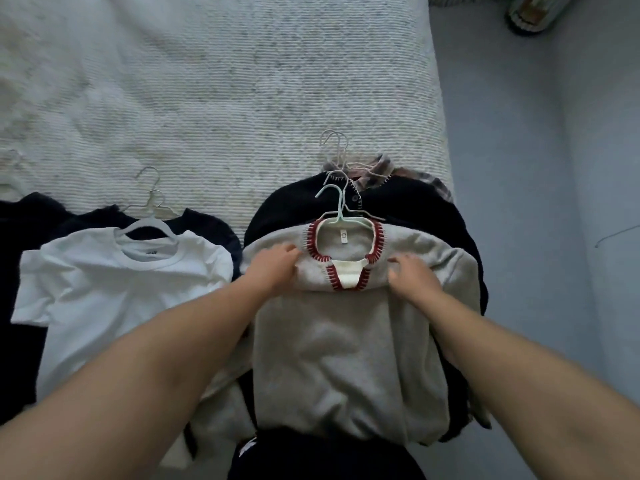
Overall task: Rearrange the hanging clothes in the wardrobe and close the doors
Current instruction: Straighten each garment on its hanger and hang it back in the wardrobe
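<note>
A grey sweater (346, 348) with red stitching round its collar lies on a pale green hanger (337, 209), on top of a pile of dark clothes (415, 206) on the bed. My left hand (273, 268) rests on the sweater's left shoulder, fingers curled into the fabric. On the right shoulder, my right hand (412, 275) grips the fabric the same way. A white T-shirt (114, 289) on a white hanger (149, 225) lies to the left over another dark garment (207, 221). No wardrobe is in view.
A pale ribbed bedspread (214, 98) covers the bed above the clothes. More wire hanger hooks (334, 143) stick out behind the right pile, over a plaid garment (381, 168). Grey-blue floor (526, 202) runs along the bed's right edge. Dark clothing (20, 271) lies at the far left.
</note>
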